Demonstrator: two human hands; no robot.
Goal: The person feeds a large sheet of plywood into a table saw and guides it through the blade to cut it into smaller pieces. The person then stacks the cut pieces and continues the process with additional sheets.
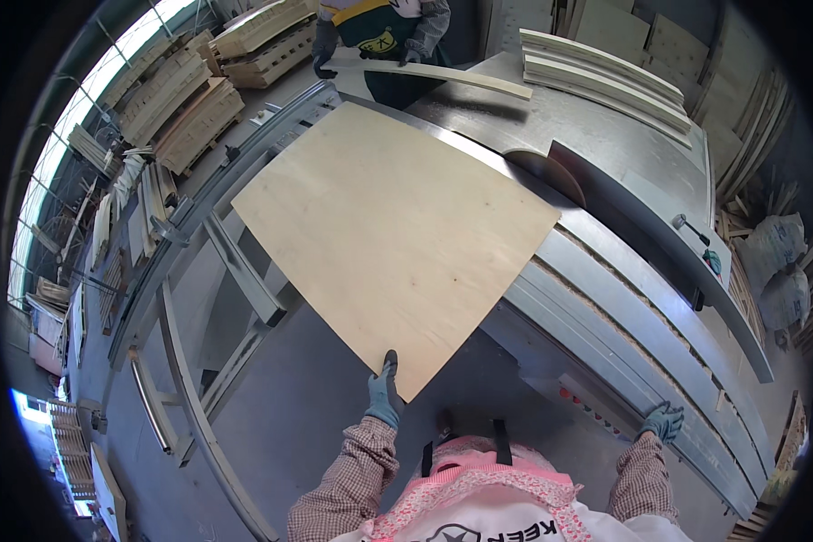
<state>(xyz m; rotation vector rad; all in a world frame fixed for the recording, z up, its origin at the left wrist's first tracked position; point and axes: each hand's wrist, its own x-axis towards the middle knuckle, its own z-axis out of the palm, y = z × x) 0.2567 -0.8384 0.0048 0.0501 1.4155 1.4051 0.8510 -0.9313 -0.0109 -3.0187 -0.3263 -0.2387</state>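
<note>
A large pale plywood sheet (397, 235) lies tilted across the sliding table of a panel saw, one corner pointing toward me. My left hand (385, 396), in a blue-grey glove, grips that near corner with the thumb on top; its other fingers are hidden under the sheet. Off to the right, my gloved right hand (664, 422) rests on the ribbed metal sliding table (605, 334), fingers out and nothing seen in them. Past the sheet's right corner stands a round dark saw blade (551, 173), close to a long curved-looking fence (650, 239).
Across the saw, a co-worker (384, 27) holds a long wooden strip (452, 77) with gloved hands. Several cut boards (605, 81) lie on the far table. A metal outrigger frame (185, 361) extends at left, with stacked timber (176, 108) beyond. A push handle (691, 226) sits by the fence.
</note>
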